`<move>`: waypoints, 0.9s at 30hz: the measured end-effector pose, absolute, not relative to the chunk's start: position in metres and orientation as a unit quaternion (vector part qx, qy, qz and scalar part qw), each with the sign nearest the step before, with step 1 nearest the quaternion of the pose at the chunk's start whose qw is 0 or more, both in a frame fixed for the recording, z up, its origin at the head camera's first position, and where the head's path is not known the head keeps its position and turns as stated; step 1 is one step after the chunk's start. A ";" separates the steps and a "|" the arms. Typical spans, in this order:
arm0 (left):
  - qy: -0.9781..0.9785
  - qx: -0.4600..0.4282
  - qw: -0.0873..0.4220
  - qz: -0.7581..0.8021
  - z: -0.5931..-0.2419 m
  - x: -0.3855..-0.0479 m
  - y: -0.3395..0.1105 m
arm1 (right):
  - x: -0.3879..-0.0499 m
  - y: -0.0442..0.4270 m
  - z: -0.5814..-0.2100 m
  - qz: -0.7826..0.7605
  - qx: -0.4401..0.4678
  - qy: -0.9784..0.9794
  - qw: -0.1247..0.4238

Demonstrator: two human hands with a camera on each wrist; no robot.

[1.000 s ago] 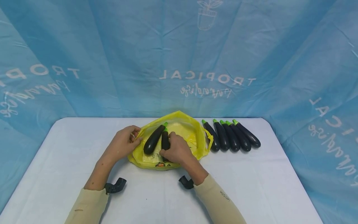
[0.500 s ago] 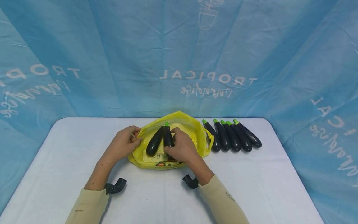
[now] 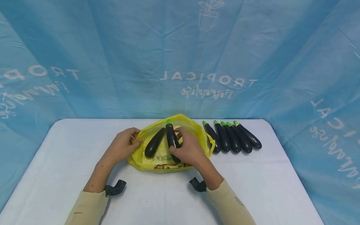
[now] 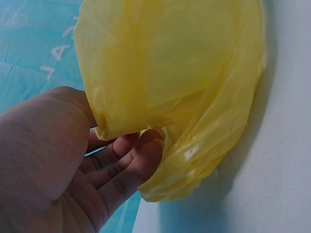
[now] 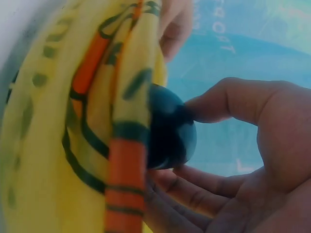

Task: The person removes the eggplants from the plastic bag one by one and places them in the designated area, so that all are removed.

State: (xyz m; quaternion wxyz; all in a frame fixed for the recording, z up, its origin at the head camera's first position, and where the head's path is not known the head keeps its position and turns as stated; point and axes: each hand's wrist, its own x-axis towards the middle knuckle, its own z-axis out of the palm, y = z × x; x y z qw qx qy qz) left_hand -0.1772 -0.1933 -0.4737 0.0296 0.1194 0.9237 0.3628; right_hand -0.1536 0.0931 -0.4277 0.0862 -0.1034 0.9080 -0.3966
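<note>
A yellow plastic bag (image 3: 137, 157) lies with its mouth spread wide on the table. My left hand (image 3: 121, 146) pinches the bag's left rim; the left wrist view shows the thin plastic (image 4: 194, 73) between thumb and curled fingers. Over the bag's mouth, my right hand (image 3: 187, 147) grips an eggplant (image 3: 171, 136) with a green stem, thumb on one side and fingers on the other. Its rounded dark end (image 5: 170, 131) shows in the right wrist view, partly behind the bag's printed edge. A second eggplant (image 3: 154, 143) lies inside the bag, left of the held one.
Several eggplants (image 3: 232, 137) lie side by side right of the bag, green stems toward the back. The bag's handle loop (image 3: 210, 143) reaches close to the nearest of them. A blue printed curtain (image 3: 180, 62) hangs behind the white table (image 3: 70, 140).
My right hand has moved slightly right, with its eggplant lifted and drawn apart from the other one in the bag. My left hand stays at the bag's rim.
</note>
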 end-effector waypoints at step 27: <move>0.926 0.117 0.030 0.358 -0.474 -0.176 -0.192 | -0.127 0.202 -0.395 -0.410 -0.119 0.904 0.005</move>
